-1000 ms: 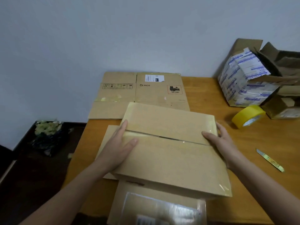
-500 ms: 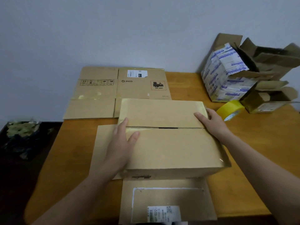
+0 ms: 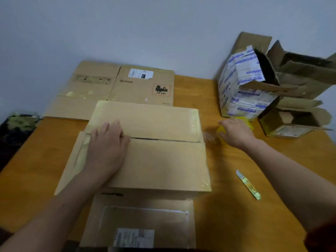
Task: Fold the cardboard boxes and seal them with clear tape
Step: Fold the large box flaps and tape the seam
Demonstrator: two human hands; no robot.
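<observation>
Pressing down on the cardboard box is the left hand, laid flat across the left end of the seam where the two top flaps meet. Its fingers lie straight and close together, and they clamp nothing. The flaps are folded shut with a thin dark gap between them. Glossy film shows along the box's right edge.

The box sits in the middle of the wooden surface, on top of flattened cardboard that sticks out on its near side and its left side.

Just right of the box, level with the seam, the right hand is over the yellow tape roll. It is blurred, so whether its fingers are clamped on the roll cannot be told.

Further right of the box and nearer the person, a small cutter lies on the surface. Behind the box a flattened carton marked PICO lies against the wall. To the box's far right stand an opened box with blue and white print and a smaller open box. Beyond the surface's edge, left of the box, is a dark bag.
</observation>
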